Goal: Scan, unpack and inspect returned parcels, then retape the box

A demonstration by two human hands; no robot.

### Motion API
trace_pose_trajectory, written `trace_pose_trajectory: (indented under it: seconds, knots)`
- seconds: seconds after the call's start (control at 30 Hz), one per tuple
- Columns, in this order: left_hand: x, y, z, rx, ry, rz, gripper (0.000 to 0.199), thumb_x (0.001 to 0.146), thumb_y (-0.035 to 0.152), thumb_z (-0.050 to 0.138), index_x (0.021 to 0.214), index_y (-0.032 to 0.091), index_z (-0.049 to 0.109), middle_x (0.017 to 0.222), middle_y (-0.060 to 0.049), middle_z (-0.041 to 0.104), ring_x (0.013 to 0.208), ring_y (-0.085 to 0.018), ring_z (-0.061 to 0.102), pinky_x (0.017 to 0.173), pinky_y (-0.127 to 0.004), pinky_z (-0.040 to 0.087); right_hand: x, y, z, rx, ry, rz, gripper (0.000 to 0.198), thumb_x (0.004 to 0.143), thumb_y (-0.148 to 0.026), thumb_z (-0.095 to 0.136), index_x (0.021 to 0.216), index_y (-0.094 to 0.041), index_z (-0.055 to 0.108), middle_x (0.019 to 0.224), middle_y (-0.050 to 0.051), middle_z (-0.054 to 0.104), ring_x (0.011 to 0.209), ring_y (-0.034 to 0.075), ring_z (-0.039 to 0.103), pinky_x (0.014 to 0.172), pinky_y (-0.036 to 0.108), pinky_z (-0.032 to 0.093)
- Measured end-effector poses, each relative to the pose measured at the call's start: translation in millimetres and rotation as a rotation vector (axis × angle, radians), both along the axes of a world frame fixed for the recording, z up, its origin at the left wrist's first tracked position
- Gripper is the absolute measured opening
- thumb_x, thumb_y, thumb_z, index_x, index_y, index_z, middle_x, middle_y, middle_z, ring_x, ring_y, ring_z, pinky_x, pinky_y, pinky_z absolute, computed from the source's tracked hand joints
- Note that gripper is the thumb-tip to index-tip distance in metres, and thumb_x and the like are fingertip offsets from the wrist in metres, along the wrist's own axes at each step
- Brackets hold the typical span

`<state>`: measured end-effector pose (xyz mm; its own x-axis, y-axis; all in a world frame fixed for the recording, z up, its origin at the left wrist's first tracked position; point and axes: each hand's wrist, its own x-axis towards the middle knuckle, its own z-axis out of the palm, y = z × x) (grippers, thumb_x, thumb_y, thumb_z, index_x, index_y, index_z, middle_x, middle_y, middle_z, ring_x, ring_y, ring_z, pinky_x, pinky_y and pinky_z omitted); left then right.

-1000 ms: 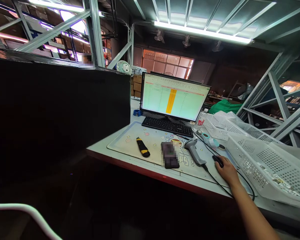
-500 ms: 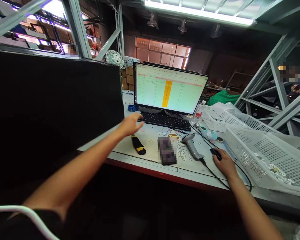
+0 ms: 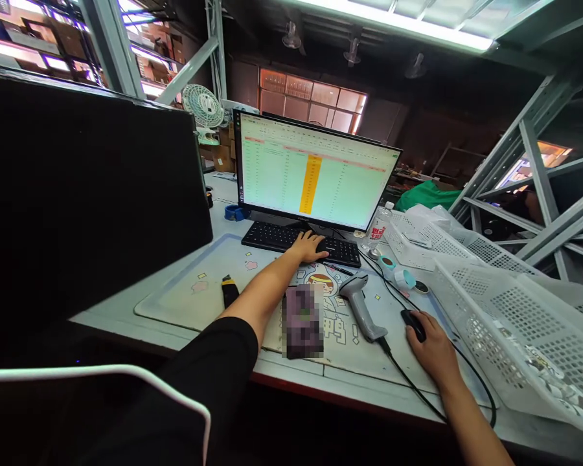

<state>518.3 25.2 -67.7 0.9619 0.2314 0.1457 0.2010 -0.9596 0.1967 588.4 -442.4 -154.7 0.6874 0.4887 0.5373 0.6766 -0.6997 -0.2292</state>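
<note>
My left hand (image 3: 307,247) lies with fingers spread over the right half of a black keyboard (image 3: 267,237). Behind the keyboard, a monitor (image 3: 272,165) shows a table with one orange column. At the right, my right hand (image 3: 432,343) is wrapped over a black computer mouse (image 3: 412,325) on the printed desk mat (image 3: 175,298). Between my arms lies a grey barcode scanner (image 3: 362,307) with its cable running toward me. A blurred-out, phone-shaped object (image 3: 304,321) rests beside my left forearm. Partly hidden by that forearm is a black and yellow utility knife (image 3: 230,291).
White perforated baskets (image 3: 515,310) line the right side, one holding small packets. A plastic bottle (image 3: 379,226) and tape rolls (image 3: 404,279) stand near them. A large black panel (image 3: 87,194) blocks the left. Blue tape (image 3: 236,212) sits by the monitor; a white cable (image 3: 126,369) crosses low left.
My left hand has moved right, from the keyboard's left end onto its right half. My right hand stays on the mouse. The view has shifted, and the desk appears nearer.
</note>
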Motion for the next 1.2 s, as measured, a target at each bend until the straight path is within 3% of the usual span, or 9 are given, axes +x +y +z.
trace_pose_trajectory:
  seconds: [0.2, 0.37, 0.5, 0.63, 0.77, 0.9, 1.03, 1.2]
  knots:
    - [9, 1, 5.7, -0.015, 0.013, -0.01, 0.084, 0.103, 0.073, 0.044, 0.17, 0.021, 0.041, 0.169, -0.018, 0.046, 0.161, -0.041, 0.031, 0.135, -0.063, 0.013, 5, -3, -6, -0.013, 0.014, -0.021, 0.054, 0.102, -0.057, 0.043, 0.136, -0.024, 0.068, 0.147, 0.011, 0.066, 0.126, 0.034, 0.068, 0.104, 0.05, 0.058]
    - [-17, 9, 11.9, -0.045, -0.042, -0.028, 0.078, 0.102, 0.072, 0.049, 0.166, 0.027, 0.047, 0.164, -0.017, 0.052, 0.157, -0.039, 0.038, 0.133, -0.065, 0.021, 10, -5, -8, -0.019, 0.017, -0.026, 0.057, 0.101, -0.061, 0.043, 0.137, -0.025, 0.068, 0.147, 0.011, 0.067, 0.125, 0.035, 0.069, 0.1, 0.05, 0.06]
    - [-65, 36, 13.2, -0.032, -0.164, -0.018, 0.067, 0.105, 0.066, 0.049, 0.153, 0.021, 0.06, 0.156, -0.018, 0.058, 0.153, -0.036, 0.043, 0.132, -0.056, 0.029, 13, -5, -10, -0.004, 0.016, -0.002, 0.058, 0.1, -0.062, 0.043, 0.137, -0.024, 0.068, 0.145, 0.012, 0.068, 0.127, 0.035, 0.069, 0.105, 0.052, 0.059]
    - [-135, 75, 15.7, -0.035, -0.285, 0.051, 0.054, 0.105, 0.056, 0.051, 0.135, 0.016, 0.07, 0.148, -0.017, 0.063, 0.143, -0.032, 0.053, 0.128, -0.045, 0.037, 18, -6, -14, 0.006, 0.015, 0.014, 0.059, 0.098, -0.064, 0.044, 0.134, -0.024, 0.07, 0.144, 0.012, 0.068, 0.127, 0.035, 0.07, 0.111, 0.054, 0.056]
    - [-216, 111, 10.1, -0.089, -0.374, 0.215, 0.047, 0.103, 0.053, 0.049, 0.119, 0.016, 0.074, 0.13, -0.015, 0.072, 0.129, -0.031, 0.063, 0.116, -0.041, 0.047, 24, -7, -19, 0.002, 0.009, 0.028, 0.06, 0.098, -0.064, 0.044, 0.135, -0.023, 0.069, 0.145, 0.014, 0.067, 0.127, 0.036, 0.069, 0.114, 0.054, 0.054]
    - [-283, 130, -9.0, -0.159, -0.444, 0.423, 0.045, 0.102, 0.05, 0.045, 0.105, 0.017, 0.075, 0.115, -0.014, 0.076, 0.106, -0.027, 0.07, 0.097, -0.036, 0.054, 30, -8, -22, 0.021, -0.002, 0.045, 0.06, 0.096, -0.064, 0.046, 0.134, -0.023, 0.07, 0.142, 0.014, 0.068, 0.126, 0.035, 0.07, 0.115, 0.052, 0.054]
    - [-314, 132, -27.1, -0.233, -0.505, 0.598, 0.046, 0.102, 0.048, 0.039, 0.093, 0.018, 0.073, 0.101, -0.011, 0.079, 0.097, -0.026, 0.072, 0.088, -0.032, 0.053, 32, -10, -22, 0.032, 0.001, 0.043, 0.061, 0.095, -0.065, 0.047, 0.132, -0.024, 0.071, 0.138, 0.014, 0.07, 0.122, 0.037, 0.072, 0.112, 0.055, 0.056]
    - [-318, 129, -31.9, -0.306, -0.523, 0.63, 0.048, 0.101, 0.049, 0.041, 0.089, 0.016, 0.074, 0.083, -0.008, 0.076, 0.079, -0.023, 0.07, 0.075, -0.032, 0.051, 27, -9, -15, 0.054, 0.013, 0.048, 0.056, 0.09, -0.061, 0.052, 0.127, -0.025, 0.072, 0.139, 0.013, 0.071, 0.124, 0.036, 0.072, 0.111, 0.053, 0.057]
